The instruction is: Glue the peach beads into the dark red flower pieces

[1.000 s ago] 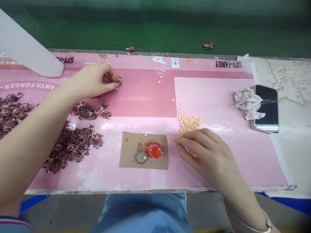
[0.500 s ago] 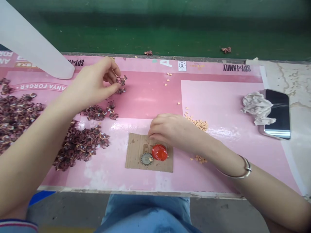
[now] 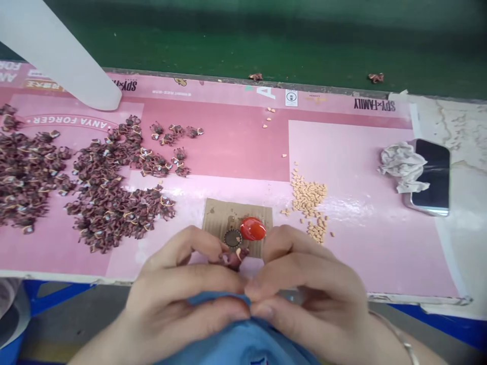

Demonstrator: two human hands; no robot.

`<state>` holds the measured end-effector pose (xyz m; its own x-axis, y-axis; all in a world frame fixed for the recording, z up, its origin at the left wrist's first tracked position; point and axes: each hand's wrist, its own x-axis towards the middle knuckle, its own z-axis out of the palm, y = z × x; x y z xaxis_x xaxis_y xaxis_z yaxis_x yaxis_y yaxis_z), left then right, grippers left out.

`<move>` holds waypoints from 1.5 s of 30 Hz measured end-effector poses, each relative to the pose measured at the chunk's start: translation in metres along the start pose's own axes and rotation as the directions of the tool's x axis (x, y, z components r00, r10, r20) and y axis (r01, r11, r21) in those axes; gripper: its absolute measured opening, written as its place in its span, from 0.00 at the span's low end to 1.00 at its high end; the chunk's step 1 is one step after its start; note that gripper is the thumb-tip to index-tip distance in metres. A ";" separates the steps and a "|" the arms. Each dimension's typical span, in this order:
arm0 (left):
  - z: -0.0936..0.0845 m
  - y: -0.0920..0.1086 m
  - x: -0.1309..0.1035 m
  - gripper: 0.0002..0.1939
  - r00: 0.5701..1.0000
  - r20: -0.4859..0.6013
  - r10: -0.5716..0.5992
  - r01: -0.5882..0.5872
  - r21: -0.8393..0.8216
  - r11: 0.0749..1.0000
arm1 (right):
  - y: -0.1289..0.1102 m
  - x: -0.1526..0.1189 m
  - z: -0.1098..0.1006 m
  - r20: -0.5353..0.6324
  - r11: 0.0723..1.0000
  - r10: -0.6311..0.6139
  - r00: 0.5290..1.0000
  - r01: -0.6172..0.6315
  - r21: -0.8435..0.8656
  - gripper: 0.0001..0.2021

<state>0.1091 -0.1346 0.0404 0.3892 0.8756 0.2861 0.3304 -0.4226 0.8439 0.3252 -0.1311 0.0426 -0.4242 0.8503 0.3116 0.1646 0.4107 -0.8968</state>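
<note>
Close to my body, at the table's front edge, my left hand (image 3: 182,291) pinches a small maroon figurine (image 3: 235,257) with a tan part on it. My right hand (image 3: 315,284) meets it, thumb and fingers pressed together at the left fingertips; whatever they grip is hidden. Just beyond the hands lies a cardboard piece (image 3: 216,213). On it sit a bottle cap (image 3: 233,238) and a shiny red oval dish (image 3: 253,229). Small tan pieces (image 3: 309,196) are heaped beyond my right hand. Many similar maroon figurines (image 3: 122,215) cover the left of the table.
A phone (image 3: 436,177) with crumpled tissue (image 3: 403,165) on it lies at the right. A white slanted panel (image 3: 72,61) reaches in at upper left. Past the pink printed table cover (image 3: 228,147) runs a green surface (image 3: 312,56) with two stray figurines.
My left hand has come back from the far left figurines with one in its fingers. My right hand has left the cardboard and joined it near my body.
</note>
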 end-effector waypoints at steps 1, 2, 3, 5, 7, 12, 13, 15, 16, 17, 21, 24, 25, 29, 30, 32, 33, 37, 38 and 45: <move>0.008 0.001 -0.005 0.12 0.999 -0.042 -0.023 0.022 -0.039 0.999 | 0.001 -0.005 0.008 -0.045 0.999 0.001 0.999 0.001 0.033 0.03; 0.015 0.001 -0.010 0.12 0.996 -0.080 -0.049 0.043 -0.074 0.996 | 0.002 -0.010 0.016 -0.105 0.998 0.003 0.994 0.004 0.063 0.03; 0.021 0.001 -0.013 0.13 0.990 -0.118 -0.078 0.065 -0.104 0.992 | 0.005 -0.015 0.023 -0.165 0.996 0.011 0.986 0.004 0.093 0.03; 0.029 0.000 -0.020 0.13 0.980 -0.155 -0.129 0.108 -0.138 0.985 | 0.010 -0.022 0.034 -0.251 0.990 0.038 0.967 -0.003 0.140 0.07; 0.032 0.000 -0.024 0.13 0.975 -0.166 -0.147 0.123 -0.142 0.982 | 0.014 -0.026 0.039 -0.279 0.989 0.044 0.959 -0.002 0.149 0.10; 0.033 0.000 -0.026 0.07 0.986 -0.128 -0.103 0.095 -0.070 0.993 | 0.012 -0.028 0.033 -0.238 1.000 -0.019 0.971 0.022 0.013 0.11; 0.032 0.000 -0.026 0.05 0.989 -0.118 -0.094 0.088 -0.057 0.994 | 0.011 -0.027 0.030 -0.221 0.999 -0.020 0.975 0.013 -0.036 0.11; 0.033 0.000 -0.026 0.04 0.991 -0.108 -0.075 0.072 -0.029 0.997 | 0.008 -0.026 0.024 -0.166 0.987 -0.022 0.986 -0.004 -0.158 0.10; 0.033 0.000 -0.026 0.05 0.993 -0.103 -0.063 0.062 -0.010 0.998 | 0.007 -0.025 0.020 -0.137 0.974 -0.031 0.990 0.000 -0.226 0.10; 0.033 0.000 -0.026 0.06 0.994 -0.095 -0.055 0.056 0.014 0.998 | 0.006 -0.025 0.017 -0.104 0.956 -0.038 0.994 0.006 -0.294 0.09; 0.034 -0.002 -0.025 0.08 0.998 -0.050 -0.033 0.039 0.127 0.991 | 0.004 -0.024 0.006 0.023 0.868 -0.048 0.999 0.053 -0.493 0.10; 0.035 -0.002 -0.023 0.08 1.000 -0.006 -0.020 0.021 0.175 0.984 | 0.006 -0.024 0.001 0.097 0.835 -0.047 0.994 0.092 -0.543 0.12; 0.036 -0.003 -0.023 0.08 1.000 0.002 -0.021 0.020 0.188 0.982 | 0.007 -0.024 -0.001 0.103 0.830 -0.047 0.994 0.096 -0.549 0.12; 0.035 -0.005 -0.027 0.07 0.998 -0.047 -0.044 0.054 0.217 0.975 | 0.019 -0.026 -0.006 0.024 0.839 -0.051 0.998 0.056 -0.542 0.10; 0.035 -0.005 -0.029 0.08 0.994 -0.088 -0.063 0.081 0.211 0.974 | 0.023 -0.027 -0.005 -0.029 0.843 -0.052 0.998 0.029 -0.537 0.09; 0.035 -0.006 -0.032 0.13 0.972 -0.205 -0.116 0.153 0.173 0.973 | 0.034 -0.030 -0.002 -0.154 0.849 -0.053 0.987 -0.037 -0.528 0.09; 0.035 -0.007 -0.032 0.15 0.953 -0.267 -0.146 0.187 0.137 0.973 | 0.039 -0.032 0.001 -0.214 0.851 -0.049 0.976 -0.071 -0.520 0.09; 0.035 -0.014 -0.032 0.23 0.911 -0.348 -0.221 0.214 -0.059 0.975 | 0.052 -0.039 0.013 -0.357 0.869 -0.034 0.933 -0.149 -0.472 0.09; 0.036 -0.016 -0.031 0.24 0.903 -0.353 -0.245 0.219 -0.110 0.969 | 0.054 -0.040 0.015 -0.373 0.871 -0.034 0.927 -0.155 -0.466 0.09; 0.040 -0.023 -0.035 0.10 0.838 -0.418 -0.350 0.248 -0.279 0.928 | 0.058 -0.040 0.017 -0.374 0.858 -0.059 0.926 -0.144 -0.493 0.10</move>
<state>0.1227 -0.1647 -0.0071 -0.1489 0.9797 0.1343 0.1628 -0.1097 0.9805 0.3363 -0.1467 -0.0271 -0.0697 0.8859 0.4587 0.6417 0.3918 -0.6593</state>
